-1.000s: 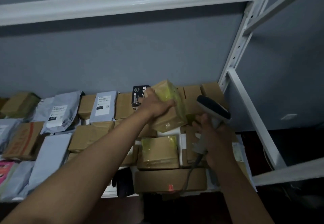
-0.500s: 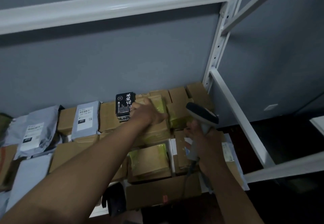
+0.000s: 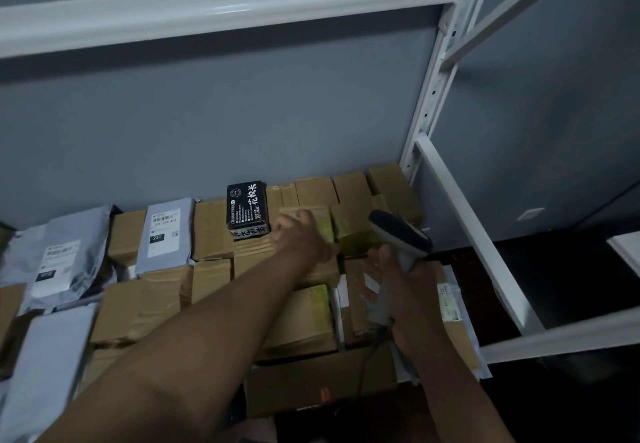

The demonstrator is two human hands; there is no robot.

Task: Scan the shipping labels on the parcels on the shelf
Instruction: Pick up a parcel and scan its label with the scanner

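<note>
1. The left hand (image 3: pixel 301 238) grips a yellow-taped parcel (image 3: pixel 311 220) in the shelf's (image 3: pixel 474 234) back row, at one o'clock from the black box (image 3: pixel 247 208).
2. The right hand (image 3: pixel 405 276) wraps the scanner (image 3: pixel 398 231).
3. Best to turn the label face up, then aim squarely.

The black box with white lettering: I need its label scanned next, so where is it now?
In the head view, the black box stands in the back row against the grey wall, just left of the left hand, right of a brown carton.

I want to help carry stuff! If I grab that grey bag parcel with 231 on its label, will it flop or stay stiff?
The grey bag parcel would probably flop somewhat: its plastic skin looks soft and wrinkled. It may feel slippery, since the surface is slightly glossy. It likely won't roll, being flat.
</note>
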